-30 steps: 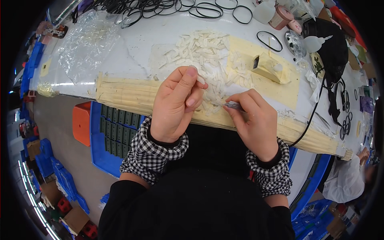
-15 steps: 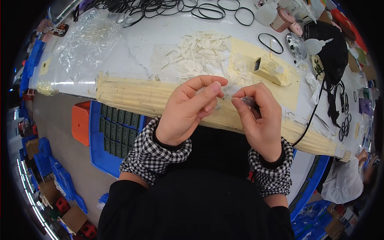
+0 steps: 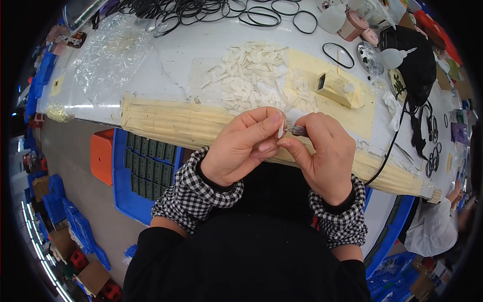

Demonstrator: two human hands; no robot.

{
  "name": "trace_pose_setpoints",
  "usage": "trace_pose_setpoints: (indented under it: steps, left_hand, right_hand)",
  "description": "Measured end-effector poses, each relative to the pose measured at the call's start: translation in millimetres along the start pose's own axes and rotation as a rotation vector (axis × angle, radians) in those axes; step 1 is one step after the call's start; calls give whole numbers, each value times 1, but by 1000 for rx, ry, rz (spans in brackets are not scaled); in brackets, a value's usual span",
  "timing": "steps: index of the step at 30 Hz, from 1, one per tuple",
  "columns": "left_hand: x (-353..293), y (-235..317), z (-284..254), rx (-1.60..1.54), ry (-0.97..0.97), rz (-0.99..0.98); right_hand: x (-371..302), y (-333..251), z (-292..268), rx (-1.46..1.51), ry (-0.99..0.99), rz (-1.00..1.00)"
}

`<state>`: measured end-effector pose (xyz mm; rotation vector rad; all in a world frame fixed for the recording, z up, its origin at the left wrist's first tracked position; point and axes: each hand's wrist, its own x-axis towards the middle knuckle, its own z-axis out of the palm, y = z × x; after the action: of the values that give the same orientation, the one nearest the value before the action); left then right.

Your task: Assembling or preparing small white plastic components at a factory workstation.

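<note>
Between its thumb and fingers, my left hand [image 3: 246,146] pinches a small white strip [image 3: 281,130]. My right hand [image 3: 329,153] is closed around a small dark grey tool [image 3: 300,131], whose thin metal tip points left at the strip. Tip and strip are very close; whether they touch I cannot tell. Both hands are over the padded, tape-covered front edge [image 3: 171,118] of the table. Beyond them lies a heap of similar white strips [image 3: 251,65], partly on a yellow sheet [image 3: 365,113]. A yellow taped block [image 3: 341,90] rests on that sheet.
Black rubber rings [image 3: 261,15] lie at the back, crumpled clear plastic [image 3: 110,55] at the left. A black bag [image 3: 412,65] with hanging cords, cups and a squeeze bottle [image 3: 395,59] crowd the right. Below the edge are a blue crate [image 3: 119,171] of dark green parts and an orange stool [image 3: 102,156].
My hands have lowered slightly and come closer together. The tool in my right hand now shows its tip beside the white strip, which has come into sight in my left fingers.
</note>
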<state>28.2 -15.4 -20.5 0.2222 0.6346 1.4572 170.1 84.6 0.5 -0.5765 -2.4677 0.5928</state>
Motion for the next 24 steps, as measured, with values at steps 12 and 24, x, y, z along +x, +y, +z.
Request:
trace_pose_setpoints:
  steps: [12, 24]
  left_hand:
    - [1, -1, -1, -29, -79, -12]
    - [2, -2, 3, 4, -48, 11]
  right_hand:
    - [0, -1, 2, 23, -27, 35]
    - [-2, -2, -1, 1, -45, 35]
